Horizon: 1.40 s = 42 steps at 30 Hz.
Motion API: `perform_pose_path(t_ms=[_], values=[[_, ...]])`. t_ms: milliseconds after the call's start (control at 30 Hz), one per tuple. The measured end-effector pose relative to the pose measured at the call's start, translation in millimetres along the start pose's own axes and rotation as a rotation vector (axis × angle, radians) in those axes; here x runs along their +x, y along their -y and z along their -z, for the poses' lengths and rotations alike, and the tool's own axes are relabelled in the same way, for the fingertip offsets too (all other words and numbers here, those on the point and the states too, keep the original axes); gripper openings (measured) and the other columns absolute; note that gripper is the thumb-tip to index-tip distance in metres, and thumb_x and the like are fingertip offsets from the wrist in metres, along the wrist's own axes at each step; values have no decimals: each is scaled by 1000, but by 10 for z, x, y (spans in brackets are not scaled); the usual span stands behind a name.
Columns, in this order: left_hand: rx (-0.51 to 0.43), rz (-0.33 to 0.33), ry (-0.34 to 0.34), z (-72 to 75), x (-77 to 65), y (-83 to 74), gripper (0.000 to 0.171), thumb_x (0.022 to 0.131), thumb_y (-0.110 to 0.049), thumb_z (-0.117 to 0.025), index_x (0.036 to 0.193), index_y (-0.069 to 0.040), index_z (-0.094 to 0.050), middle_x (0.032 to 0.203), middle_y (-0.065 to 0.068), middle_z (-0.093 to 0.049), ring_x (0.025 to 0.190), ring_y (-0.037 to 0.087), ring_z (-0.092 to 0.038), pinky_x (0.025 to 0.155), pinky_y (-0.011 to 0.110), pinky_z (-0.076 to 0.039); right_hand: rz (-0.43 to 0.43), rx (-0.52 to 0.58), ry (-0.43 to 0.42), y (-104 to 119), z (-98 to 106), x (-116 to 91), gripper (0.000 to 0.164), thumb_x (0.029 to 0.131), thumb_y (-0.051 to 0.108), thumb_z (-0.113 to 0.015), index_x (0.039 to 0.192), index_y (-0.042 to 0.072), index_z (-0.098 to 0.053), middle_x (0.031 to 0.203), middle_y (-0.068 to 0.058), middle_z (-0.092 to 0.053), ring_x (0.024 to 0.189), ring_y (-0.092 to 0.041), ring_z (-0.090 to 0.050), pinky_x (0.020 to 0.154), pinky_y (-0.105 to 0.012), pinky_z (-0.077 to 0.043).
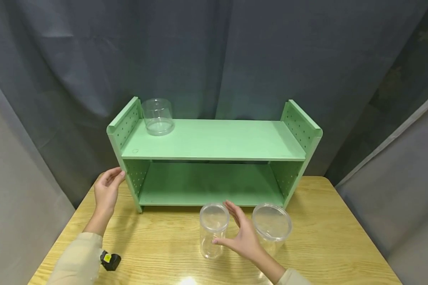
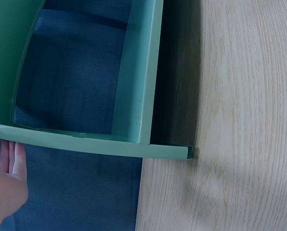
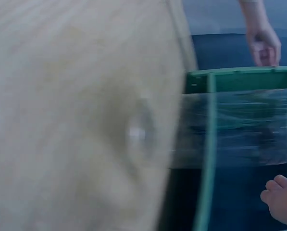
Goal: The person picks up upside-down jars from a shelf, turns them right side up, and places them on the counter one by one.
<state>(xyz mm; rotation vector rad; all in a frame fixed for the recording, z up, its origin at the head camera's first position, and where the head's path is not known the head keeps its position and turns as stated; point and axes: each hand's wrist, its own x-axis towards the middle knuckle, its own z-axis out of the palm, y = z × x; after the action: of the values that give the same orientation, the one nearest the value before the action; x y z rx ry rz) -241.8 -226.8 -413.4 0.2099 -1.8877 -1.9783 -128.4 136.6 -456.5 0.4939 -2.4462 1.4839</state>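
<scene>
I am touching the green rack's (image 1: pixel 214 138) outer left side with my left hand (image 1: pixel 106 192), fingers loose, gripping nothing. I am holding my right hand (image 1: pixel 245 238), thumb and fingers apart, about the slim clear jar (image 1: pixel 209 228); whether they are touching it I cannot tell. That jar is standing upright on the tabletop (image 1: pixel 157 245) before the rack. A wider jar (image 1: pixel 272 221) is standing to its right; a clear container (image 1: pixel 158 118) is occupying the upper shelf's left end.
</scene>
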Motion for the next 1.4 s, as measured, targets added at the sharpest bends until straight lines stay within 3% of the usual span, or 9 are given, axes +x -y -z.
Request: perform_pose_path(t_ms=[133,233,500,667,867,1100,1400], values=[[13,1,0,2,-3,7,17,92,-17,-65,107,-8,-65,87,-19,-64,84,-5,-62,78,5,-52,75,5,-7,226,169,144,101,61,24,-90,145,5,-37,147,-9,-47,137,-29,-44,116,-22,-34],[20,3,0,2,-2,12,16,92,-16,-64,107,-8,-65,87,-18,-64,84,-5,-62,78,5,-52,152,23,11,372,265,283,96,63,19,-89,143,4,-38,146,-10,-48,136,-29,-45,115,-16,-32],[6,6,-1,-5,10,1,13,92,-15,-64,105,-10,-65,88,-17,-64,83,-4,-62,78,6,-53,307,20,69,777,438,763,76,68,12,-86,134,1,-50,134,-13,-58,123,-29,-57,107,-30,-48],[-2,1,-1,-21,13,-1,11,93,-15,-63,104,-13,-64,87,-17,-63,84,-4,-62,79,6,-53,315,-25,104,1045,500,1095,71,70,16,-86,132,6,-53,130,-13,-61,118,-27,-61,103,-30,-52],[0,17,-10,-28,1,12,13,93,-16,-63,105,-12,-64,87,-18,-63,84,-4,-62,79,6,-53,204,15,130,1305,455,1484,61,79,17,-80,133,9,-53,127,-11,-63,116,-27,-62,102,-33,-53],[20,16,-6,-20,5,38,17,94,-18,-62,109,-9,-63,89,-18,-63,85,-5,-62,81,7,-53,-2,133,134,1551,268,1956,55,83,26,-75,132,13,-54,128,-5,-63,117,-19,-62,97,-28,-54],[67,33,11,-39,-41,32,21,94,-19,-62,112,-8,-62,89,-20,-62,86,-7,-62,81,6,-52,-320,66,128,1797,77,2479,66,80,45,-75,134,17,-51,136,0,-56,127,-15,-52,104,-32,-49]])
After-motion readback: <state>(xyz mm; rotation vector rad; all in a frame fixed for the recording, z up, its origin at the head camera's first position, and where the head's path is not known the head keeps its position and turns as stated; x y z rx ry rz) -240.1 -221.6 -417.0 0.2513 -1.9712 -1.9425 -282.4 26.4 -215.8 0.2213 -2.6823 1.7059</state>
